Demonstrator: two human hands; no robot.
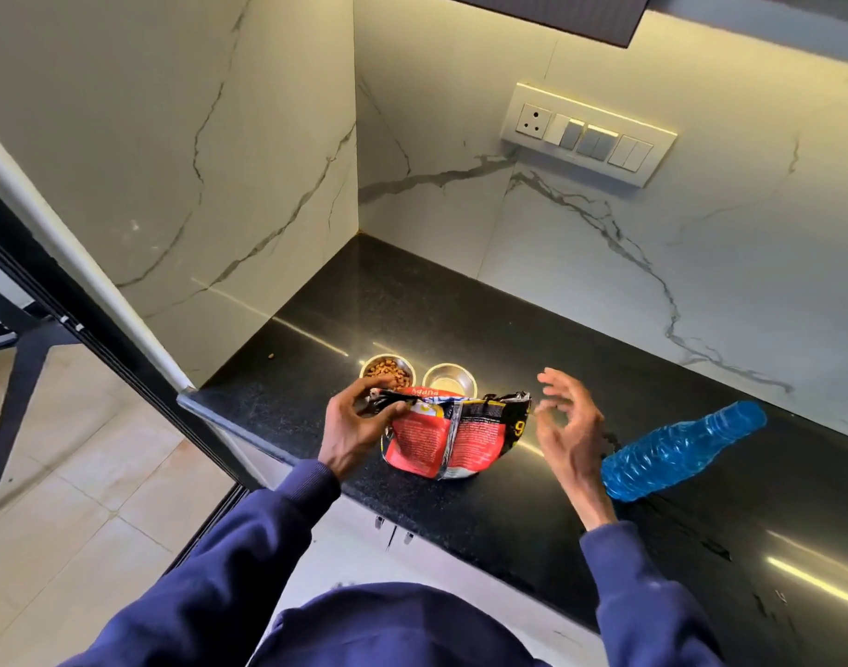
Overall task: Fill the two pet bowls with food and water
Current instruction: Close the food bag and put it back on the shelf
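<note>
Two small steel bowls stand side by side on the black counter (460, 310). The left bowl (388, 370) holds brown kibble; the right bowl (449, 378) looks empty inside. In front of them a red and black pet food bag (441, 438) stands on the counter. My left hand (357, 428) pinches the bag's top left corner. My right hand (564, 428) hovers just right of the bag with fingers spread, holding nothing. A blue plastic water bottle (679, 450) lies on its side to the right of my right hand.
One loose kibble (270, 355) lies on the counter left of the bowls. Marble walls close the counter at the left and back, with a switch panel (588, 132) on the back wall. The counter's front edge drops to a tiled floor at the left.
</note>
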